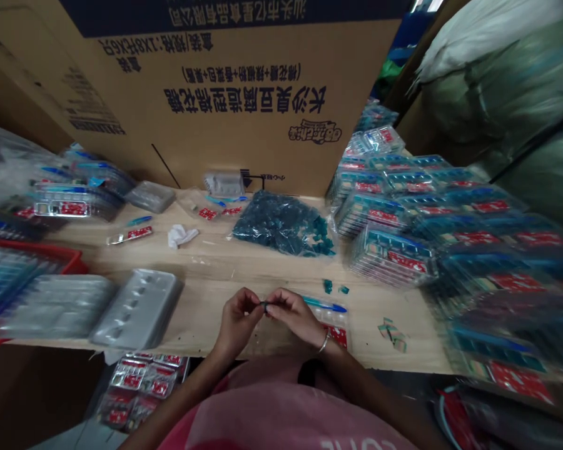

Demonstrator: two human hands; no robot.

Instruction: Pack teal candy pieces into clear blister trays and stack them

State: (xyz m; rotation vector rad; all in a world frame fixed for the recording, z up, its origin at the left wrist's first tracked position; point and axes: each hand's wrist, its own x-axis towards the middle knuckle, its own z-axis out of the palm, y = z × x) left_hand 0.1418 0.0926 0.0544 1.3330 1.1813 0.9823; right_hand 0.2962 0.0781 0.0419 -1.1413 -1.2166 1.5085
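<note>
At the near edge of the wooden table, my left hand (239, 320) and my right hand (294, 315) meet fingertip to fingertip. Both are closed in a pinch on one small dark piece (264, 304), too small for me to name its kind. Partly under my right hand lies a clear plastic pack with a red printed card (336, 335) and a blue pen (326, 304). Just beyond it are small dark teal pieces (327, 286). Farther back sits a clear bag (281, 222) full of similar teal pieces.
Stacked filled packs (389, 256) crowd the right side. Empty clear trays (138, 306) and a red basket (70, 257) stand at left. A large cardboard box (244, 137) closes off the back. Crumpled white tissue (182, 235) and green-red strips (392, 334) lie on the table.
</note>
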